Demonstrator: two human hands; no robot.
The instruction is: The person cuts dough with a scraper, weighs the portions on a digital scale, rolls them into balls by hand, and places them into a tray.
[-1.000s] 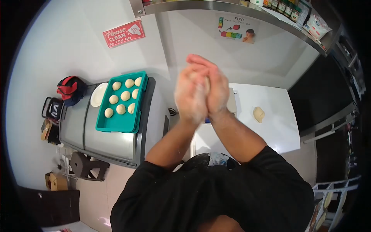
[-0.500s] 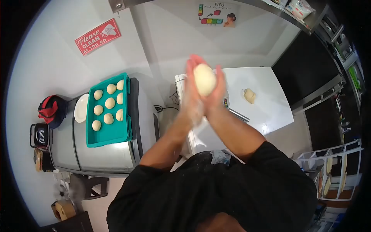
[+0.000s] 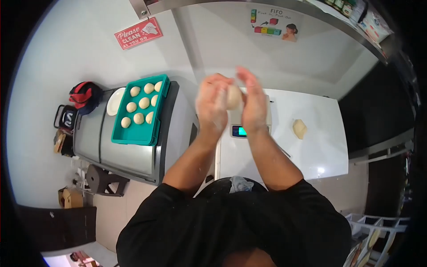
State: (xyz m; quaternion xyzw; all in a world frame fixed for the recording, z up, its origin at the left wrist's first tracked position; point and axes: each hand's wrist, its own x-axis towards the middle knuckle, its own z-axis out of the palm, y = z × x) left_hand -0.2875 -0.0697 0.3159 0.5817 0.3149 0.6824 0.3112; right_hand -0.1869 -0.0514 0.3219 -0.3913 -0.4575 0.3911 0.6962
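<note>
A pale dough ball is between my hands, raised above the white table. My left hand curls against its left side, the fingers bent over. On the other side my right hand cups the ball, fingertips pointing up and smeared by motion. Part of the ball is hidden by the fingers. Beneath the hands sits a digital scale with a lit green display. A loose piece of dough lies to the right on the tabletop.
To the left, a teal tray with several dough balls rests on a grey-topped chest, beside a white plate. A metal shelf overhangs the back. A dark bin with a crumpled cloth stands before me.
The view has shifted, so tray and table appear moved. My hands have turned around the dough ball, which is now more covered by the fingers. The scale's display has come into sight.
</note>
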